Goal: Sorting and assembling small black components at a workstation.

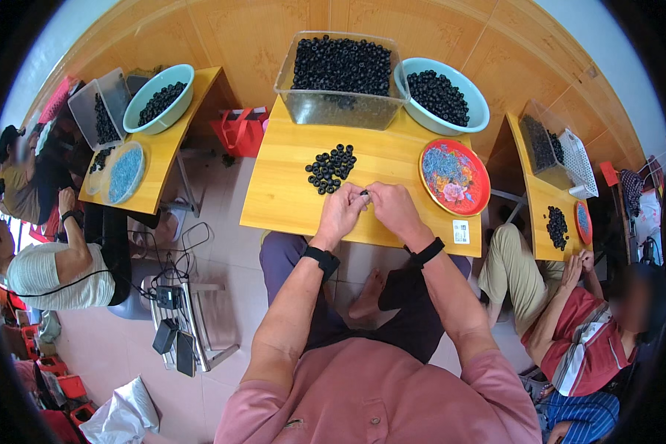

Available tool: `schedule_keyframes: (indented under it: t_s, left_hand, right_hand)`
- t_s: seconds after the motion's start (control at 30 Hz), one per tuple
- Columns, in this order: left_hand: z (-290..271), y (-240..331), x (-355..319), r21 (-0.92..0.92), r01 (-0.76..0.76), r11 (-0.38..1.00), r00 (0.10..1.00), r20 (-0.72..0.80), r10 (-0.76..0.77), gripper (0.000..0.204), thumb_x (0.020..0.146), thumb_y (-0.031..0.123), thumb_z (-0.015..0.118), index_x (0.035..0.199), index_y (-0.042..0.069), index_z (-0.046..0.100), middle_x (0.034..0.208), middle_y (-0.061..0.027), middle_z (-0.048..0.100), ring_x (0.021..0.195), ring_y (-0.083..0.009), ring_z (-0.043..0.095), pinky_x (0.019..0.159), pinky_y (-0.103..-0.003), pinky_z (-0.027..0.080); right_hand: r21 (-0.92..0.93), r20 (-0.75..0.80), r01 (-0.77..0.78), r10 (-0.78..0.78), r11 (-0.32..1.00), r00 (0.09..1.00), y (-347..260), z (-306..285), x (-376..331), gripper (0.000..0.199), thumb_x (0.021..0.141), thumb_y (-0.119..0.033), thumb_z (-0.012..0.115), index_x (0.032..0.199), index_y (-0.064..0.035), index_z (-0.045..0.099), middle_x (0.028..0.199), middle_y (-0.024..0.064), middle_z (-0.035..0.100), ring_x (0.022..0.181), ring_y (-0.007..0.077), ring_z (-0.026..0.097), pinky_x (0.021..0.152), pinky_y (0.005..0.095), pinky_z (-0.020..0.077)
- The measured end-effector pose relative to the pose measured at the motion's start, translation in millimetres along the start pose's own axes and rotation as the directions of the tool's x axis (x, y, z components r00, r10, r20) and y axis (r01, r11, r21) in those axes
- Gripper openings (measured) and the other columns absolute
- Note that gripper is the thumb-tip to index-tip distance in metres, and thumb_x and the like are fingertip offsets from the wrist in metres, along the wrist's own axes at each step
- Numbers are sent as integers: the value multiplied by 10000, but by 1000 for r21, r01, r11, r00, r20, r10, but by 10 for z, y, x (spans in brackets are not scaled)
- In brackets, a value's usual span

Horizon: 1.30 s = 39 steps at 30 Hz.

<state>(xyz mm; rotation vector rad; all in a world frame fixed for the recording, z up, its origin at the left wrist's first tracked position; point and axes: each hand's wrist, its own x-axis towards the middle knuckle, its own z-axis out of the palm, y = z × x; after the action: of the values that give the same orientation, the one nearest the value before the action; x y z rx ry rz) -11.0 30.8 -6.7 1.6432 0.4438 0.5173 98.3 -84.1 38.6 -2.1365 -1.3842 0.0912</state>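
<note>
My left hand (pixel 340 212) and my right hand (pixel 392 209) meet fingertip to fingertip over the near part of a yellow wooden table (pixel 281 200). Between the fingertips sits one small black ring (pixel 363 192); both hands pinch it. Just beyond the hands lies a loose pile of black rings (pixel 331 167). To the right of the hands stands a red flowered plate (pixel 455 176) covered with small blue-grey pieces. Both wrists wear black bands.
At the table's far edge stand a clear plastic tub (pixel 340 78) and a pale green basin (pixel 442 96), both full of black rings. Other people sit at similar tables on the left (pixel 152 140) and right (pixel 544 196). A red bag (pixel 238 132) stands on the floor.
</note>
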Motion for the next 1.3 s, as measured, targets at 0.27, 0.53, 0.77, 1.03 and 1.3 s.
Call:
schedule_keyframes:
  t_s: [0.27, 0.53, 0.77, 1.03, 1.3]
  left_hand:
    - [-24, 49, -12, -7, -2, 1000, 1000, 27, 2, 151, 962, 85, 674, 1002, -54, 629, 780, -60, 687, 737, -98, 649, 678, -252, 522]
    - [1, 28, -75, 161, -133, 978, 991, 46, 127, 338, 924, 135, 724, 1213, 55, 568, 720, -103, 635, 646, -205, 618, 639, -338, 507]
    - [-3, 88, -90, 233, -123, 965, 992, 55, 113, 324, 894, 99, 743, 1188, 49, 615, 710, -114, 625, 631, -217, 605, 637, -330, 510]
    - [12, 77, -67, 290, -194, 937, 981, 61, 185, 301, 874, 111, 759, 1140, 33, 642, 749, -111, 659, 639, -215, 627, 636, -335, 524]
    - [59, 213, -114, 426, -279, 860, 959, 170, 226, 320, 880, 223, 761, 1083, 15, 629, 821, -139, 629, 744, -307, 627, 700, -408, 524]
  right_hand:
    - [-10, -130, 94, -95, 995, 987, -101, 41, -180, 230, 902, -46, 542, 1083, -1, 677, 828, 241, 679, 782, 414, 688, 680, 490, 544]
    - [238, -195, -97, 145, 966, 970, -29, 33, -179, 159, 893, -113, 632, 921, 21, 713, 769, 201, 704, 726, 353, 703, 645, 411, 549]
    - [633, 17, -294, 366, 717, 930, 119, 85, -124, 123, 896, -58, 659, 963, 45, 665, 789, 112, 727, 691, 170, 704, 654, 304, 553]
    - [832, 228, -324, 255, 451, 940, 344, 71, -191, 105, 901, -37, 651, 985, 20, 628, 872, 76, 689, 783, 137, 676, 711, 273, 542]
    - [874, 215, -288, 220, 392, 952, 460, 96, -286, 93, 889, -47, 664, 960, 3, 632, 846, 51, 671, 759, 118, 648, 713, 267, 528]
